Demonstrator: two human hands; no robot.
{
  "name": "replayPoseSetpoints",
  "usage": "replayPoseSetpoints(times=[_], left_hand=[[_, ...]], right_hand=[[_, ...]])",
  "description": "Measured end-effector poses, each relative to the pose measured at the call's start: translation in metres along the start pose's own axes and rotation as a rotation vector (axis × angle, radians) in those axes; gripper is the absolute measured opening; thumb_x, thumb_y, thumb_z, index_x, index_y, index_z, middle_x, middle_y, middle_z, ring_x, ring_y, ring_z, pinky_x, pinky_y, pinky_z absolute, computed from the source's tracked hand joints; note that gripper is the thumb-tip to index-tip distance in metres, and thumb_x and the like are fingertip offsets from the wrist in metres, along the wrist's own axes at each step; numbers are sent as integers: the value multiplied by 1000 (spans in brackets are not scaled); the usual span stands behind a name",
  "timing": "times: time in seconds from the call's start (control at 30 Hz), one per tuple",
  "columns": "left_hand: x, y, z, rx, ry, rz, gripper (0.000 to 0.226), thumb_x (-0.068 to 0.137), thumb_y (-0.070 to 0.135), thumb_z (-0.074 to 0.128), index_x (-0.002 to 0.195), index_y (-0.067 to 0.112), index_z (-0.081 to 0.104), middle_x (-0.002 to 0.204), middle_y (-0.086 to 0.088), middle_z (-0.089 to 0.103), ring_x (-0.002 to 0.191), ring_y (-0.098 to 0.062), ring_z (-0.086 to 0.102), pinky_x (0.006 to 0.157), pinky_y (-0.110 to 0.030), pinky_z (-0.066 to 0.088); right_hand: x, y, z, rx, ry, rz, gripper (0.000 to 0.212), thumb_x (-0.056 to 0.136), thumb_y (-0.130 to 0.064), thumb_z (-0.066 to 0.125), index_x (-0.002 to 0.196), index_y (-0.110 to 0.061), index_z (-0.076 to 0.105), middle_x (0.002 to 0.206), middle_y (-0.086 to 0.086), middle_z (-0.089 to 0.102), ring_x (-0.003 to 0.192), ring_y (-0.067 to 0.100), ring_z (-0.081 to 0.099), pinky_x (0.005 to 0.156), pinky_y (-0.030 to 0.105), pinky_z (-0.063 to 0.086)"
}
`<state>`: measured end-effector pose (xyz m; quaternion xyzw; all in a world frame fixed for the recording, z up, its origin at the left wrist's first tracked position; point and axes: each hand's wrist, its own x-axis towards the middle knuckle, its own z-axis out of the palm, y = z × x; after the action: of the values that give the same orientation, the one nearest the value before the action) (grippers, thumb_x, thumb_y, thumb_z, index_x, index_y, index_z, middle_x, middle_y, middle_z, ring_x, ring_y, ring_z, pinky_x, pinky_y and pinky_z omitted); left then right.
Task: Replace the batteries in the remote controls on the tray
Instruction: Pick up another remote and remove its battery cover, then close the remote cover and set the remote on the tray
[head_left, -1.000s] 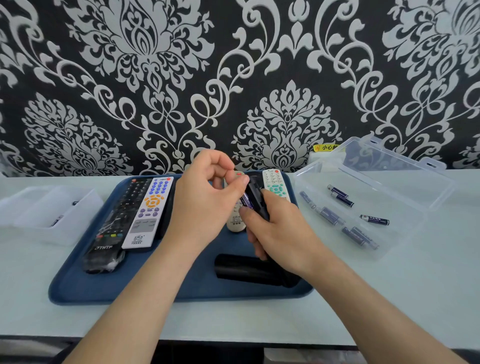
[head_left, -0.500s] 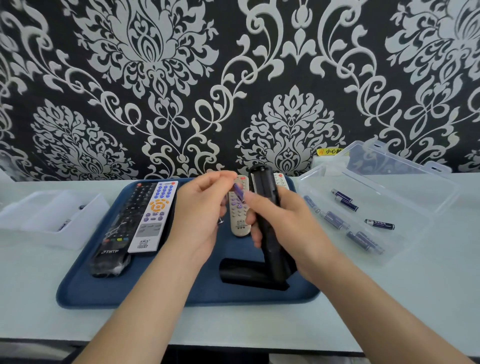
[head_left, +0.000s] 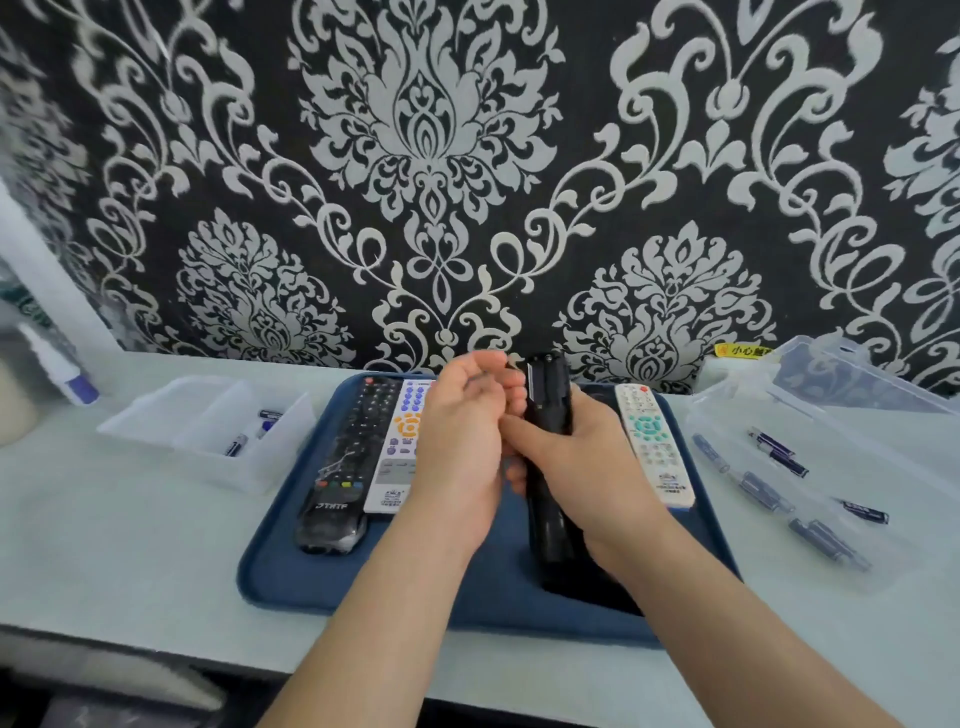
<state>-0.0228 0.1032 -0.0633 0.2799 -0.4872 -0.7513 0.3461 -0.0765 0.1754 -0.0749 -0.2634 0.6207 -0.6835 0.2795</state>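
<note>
Centrally, the right hand (head_left: 587, 462) grips one black remote (head_left: 548, 395), the left hand (head_left: 457, 447) curls beside it, hold unclear, and three other remotes (head_left: 343, 457) lie on one blue tray (head_left: 291, 577).

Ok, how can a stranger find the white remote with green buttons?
Start from the blue tray on the pale table. The remote lies flat near the tray's right edge, beside the right hand holding a black remote. Unlike the other white remote, which has orange and blue buttons, its buttons are teal green.
</note>
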Motion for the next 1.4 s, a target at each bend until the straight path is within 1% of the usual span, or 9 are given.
replayPoseSetpoints(times=[0.13, 0.3, 0.43, 0.53, 0.67, 0.93, 1.1, 1.2, 1.4], left_hand=[[6, 22, -36, 150, 121, 184, 28, 102, 6, 37, 102, 25, 57, 104, 2, 67, 87, -8, 66, 59, -27, 50], [18, 57, -99, 88, 272, 253, 27, 101, 2, 38, 106, 19, 57, 102, -8, 68, 69, -11, 68, 40, -27, 45], [40, 90, -158, 370, 425, 408, 34, 98, -1, 39, 97, 25, 60, 96, -3, 69, 66, -8, 64, 57, -24, 51], [66, 98, -186, 804, 403, 252, 31, 95, 5, 39, 102, 29, 59, 96, 1, 68, 75, -11, 60, 67, -29, 48], [75, 86, -192, 1024, 359, 140, 26, 95, 16, 41, 106, 29, 60, 105, 2, 67, 92, -22, 63, 83, -35, 50], [41, 82, -128, 733, -73, 402, 18, 94, 18, 57, 104, 25, 71, 93, 12, 71, 89, -2, 65, 83, -22, 50], [32, 72, -85, 433, 8, 348, 17, 95, 12, 56, 97, 21, 70, 64, 8, 61, 47, -7, 49, 45, -18, 40], [27, 59, -54, 273, 1, 257, 20, 96, 7, 52, 100, 19, 67, 64, -1, 57, 45, -11, 48, 41, -21, 42], [-1, 20, 13, 319, -271, 28, 23, 96, 3, 52, 106, 16, 69, 82, -6, 73, 58, -15, 65, 54, -20, 53]], right_hand=[[15, -12, 49, -127, -7, -99, 8, 87, -8, 71, 86, -10, 63, 65, 2, 66, 50, 9, 60, 47, 22, 49], [26, -19, 111, -100, -207, -1, 2, 91, -5, 62, 93, -6, 62, 68, 5, 67, 50, 16, 58, 46, 28, 48], [35, -26, 156, -106, -315, 108, 7, 91, -1, 58, 94, -6, 54, 85, 17, 63, 46, 14, 53, 43, 26, 44], [44, -23, 175, 72, -309, 297, 4, 95, -6, 53, 96, -10, 54, 90, 15, 65, 51, 15, 53, 44, 25, 45], [48, -12, 173, 287, -269, 451, 22, 96, -6, 49, 114, 2, 59, 79, 15, 59, 55, 20, 56, 51, 30, 50], [34, -18, 106, 109, -439, 242, 7, 94, -2, 60, 96, 2, 65, 82, 17, 67, 74, 22, 70, 80, 37, 60], [12, -36, 39, -98, -464, 215, 13, 95, -16, 61, 104, -7, 62, 83, 13, 67, 65, 25, 68, 60, 33, 58], [-3, -48, -10, -182, -386, 136, 9, 90, -14, 66, 95, -8, 62, 79, 6, 68, 58, 20, 65, 49, 24, 51], [-11, -57, -102, 373, 57, 37, 30, 73, -19, 69, 99, -3, 67, 80, 10, 69, 53, 14, 61, 52, 18, 53]])
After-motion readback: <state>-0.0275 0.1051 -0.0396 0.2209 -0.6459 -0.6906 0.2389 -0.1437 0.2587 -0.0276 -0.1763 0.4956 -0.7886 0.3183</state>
